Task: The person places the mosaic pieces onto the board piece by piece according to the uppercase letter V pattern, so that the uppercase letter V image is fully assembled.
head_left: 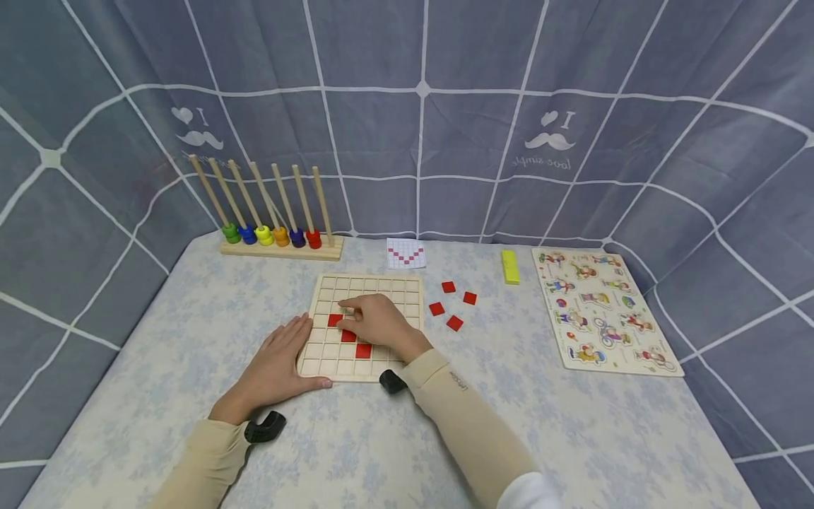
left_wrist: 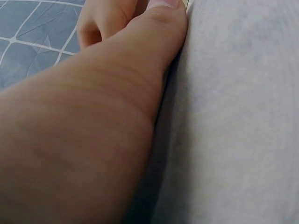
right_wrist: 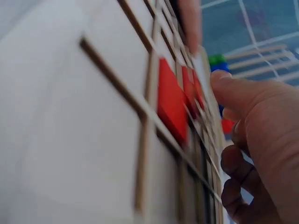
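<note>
A square wooden grid board [head_left: 327,367] lies on the table with red square tiles set in its cells on a diagonal: an upper-left tile [head_left: 334,320], a middle tile [head_left: 347,337] and a lower-right tile [head_left: 363,350]. Along the board's left side rests my left hand [head_left: 276,360], fingers extended, thumb by the near edge. My right hand [head_left: 378,322] is over the board beside the upper-left tile. Its thumb and index finger are apart, and nothing shows between them. In the right wrist view, the thumb [right_wrist: 233,91] is just above the grid, near a red tile [right_wrist: 170,100].
Several loose red tiles [head_left: 454,323] lie right of the board. Behind it sits a small pattern card [head_left: 397,261]. A wooden peg stand [head_left: 280,249] with coloured rings is at back left. A yellow block [head_left: 510,267] and a picture puzzle board [head_left: 588,318] lie rightward.
</note>
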A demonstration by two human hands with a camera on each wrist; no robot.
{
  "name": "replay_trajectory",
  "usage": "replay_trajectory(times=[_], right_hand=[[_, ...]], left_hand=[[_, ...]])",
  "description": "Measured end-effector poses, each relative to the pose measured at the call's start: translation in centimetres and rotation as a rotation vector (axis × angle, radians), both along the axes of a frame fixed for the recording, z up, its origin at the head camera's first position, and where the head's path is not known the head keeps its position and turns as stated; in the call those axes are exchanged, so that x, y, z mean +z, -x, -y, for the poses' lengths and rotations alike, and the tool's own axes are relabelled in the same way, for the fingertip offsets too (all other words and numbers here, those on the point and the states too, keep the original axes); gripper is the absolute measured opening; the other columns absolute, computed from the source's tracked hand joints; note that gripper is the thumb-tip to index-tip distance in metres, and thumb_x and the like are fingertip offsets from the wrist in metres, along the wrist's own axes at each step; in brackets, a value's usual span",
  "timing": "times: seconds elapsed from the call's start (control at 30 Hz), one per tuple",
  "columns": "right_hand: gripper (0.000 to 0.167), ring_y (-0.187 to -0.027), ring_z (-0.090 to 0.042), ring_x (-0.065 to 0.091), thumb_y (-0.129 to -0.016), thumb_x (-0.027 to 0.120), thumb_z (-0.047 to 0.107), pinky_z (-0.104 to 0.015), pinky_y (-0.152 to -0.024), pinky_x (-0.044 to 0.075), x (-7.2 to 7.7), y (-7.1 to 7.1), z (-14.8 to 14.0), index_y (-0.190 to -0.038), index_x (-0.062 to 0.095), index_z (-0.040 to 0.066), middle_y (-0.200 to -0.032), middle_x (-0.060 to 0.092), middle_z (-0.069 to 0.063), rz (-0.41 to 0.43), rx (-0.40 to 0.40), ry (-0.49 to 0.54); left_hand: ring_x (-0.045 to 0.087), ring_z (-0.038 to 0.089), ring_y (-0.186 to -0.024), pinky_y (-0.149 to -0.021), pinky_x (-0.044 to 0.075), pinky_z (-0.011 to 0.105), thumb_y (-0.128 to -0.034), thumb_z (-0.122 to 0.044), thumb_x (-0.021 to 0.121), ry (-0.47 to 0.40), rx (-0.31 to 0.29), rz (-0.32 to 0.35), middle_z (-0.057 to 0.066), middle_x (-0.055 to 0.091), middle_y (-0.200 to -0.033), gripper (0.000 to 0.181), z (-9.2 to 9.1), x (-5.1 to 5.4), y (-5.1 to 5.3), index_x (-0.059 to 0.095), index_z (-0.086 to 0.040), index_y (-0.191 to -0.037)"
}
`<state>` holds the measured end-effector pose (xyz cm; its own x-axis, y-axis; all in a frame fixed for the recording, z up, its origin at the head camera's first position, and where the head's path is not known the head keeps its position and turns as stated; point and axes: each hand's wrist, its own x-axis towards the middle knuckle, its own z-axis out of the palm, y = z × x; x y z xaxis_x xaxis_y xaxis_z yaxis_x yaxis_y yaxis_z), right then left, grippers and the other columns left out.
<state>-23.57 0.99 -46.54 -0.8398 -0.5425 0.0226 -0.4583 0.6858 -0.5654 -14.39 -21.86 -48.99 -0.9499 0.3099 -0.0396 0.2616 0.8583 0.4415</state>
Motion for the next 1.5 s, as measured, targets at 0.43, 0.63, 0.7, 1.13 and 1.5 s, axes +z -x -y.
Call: replay_trajectory(times=[0.43, 0.63, 0.7, 1.13, 1.5], right_hand=[[0.053, -0.064, -0.011, 0.035, -0.084, 0.086, 0.030, -0.025, -0.063, 0.035, -0.7, -1.4, -14.5, -0.131, 0.072, 0.012, -0.064, 0.038, 0.004, -0.007, -0.243, 0.297], [0.048, -0.068, -0.013, 0.041, -0.083, 0.087, 0.028, -0.028, -0.068, 0.039, -1.6, -2.6, -18.7, -0.126, 0.075, 0.011, -0.068, 0.043, 0.002, 0.014, -0.291, 0.260], [0.046, -0.069, -0.013, 0.043, -0.083, 0.086, 0.029, -0.027, -0.068, 0.039, -2.2, -2.9, -19.6, -0.125, 0.075, 0.012, -0.070, 0.045, 0.002, 0.026, -0.303, 0.232], [0.037, -0.069, -0.014, 0.046, -0.085, 0.085, 0.032, -0.025, -0.065, 0.039, -3.5, -2.5, -20.0, -0.115, 0.079, 0.011, -0.071, 0.050, 0.002, -0.036, -0.330, 0.155], [0.037, -0.072, -0.013, 0.047, -0.093, 0.076, 0.022, -0.028, -0.070, 0.040, -3.0, -2.6, -20.2, -0.127, 0.072, 0.006, -0.077, 0.052, 0.002, -0.036, -0.328, 0.123]], left_hand=[[0.016, 0.042, -0.158, -0.125, 0.015, 0.062, -0.0740, -0.076, 0.074, 0.000, 0.000, 0.014, 0.019, 0.016, -0.171, 0.130, 0.1, -0.5, 0.1, 0.015, -0.003, -0.164], [0.017, 0.043, -0.157, -0.124, 0.016, 0.063, -0.0737, -0.075, 0.075, 0.012, 0.001, 0.004, 0.021, 0.017, -0.170, 0.130, 0.3, -0.2, 0.1, 0.017, -0.001, -0.163], [0.017, 0.042, -0.157, -0.124, 0.016, 0.062, -0.0730, -0.076, 0.075, 0.017, 0.005, 0.004, 0.020, 0.017, -0.170, 0.130, 0.3, -0.3, 0.1, 0.018, -0.001, -0.163], [0.017, 0.041, -0.158, -0.126, 0.015, 0.059, -0.0729, -0.076, 0.075, 0.011, 0.014, -0.001, 0.019, 0.017, -0.171, 0.130, 0.2, -0.4, 0.1, 0.018, -0.001, -0.163], [0.017, 0.040, -0.158, -0.126, 0.016, 0.059, -0.0721, -0.077, 0.074, 0.012, 0.016, 0.002, 0.019, 0.018, -0.170, 0.131, 0.0, -0.3, 0.1, 0.019, -0.001, -0.163]])
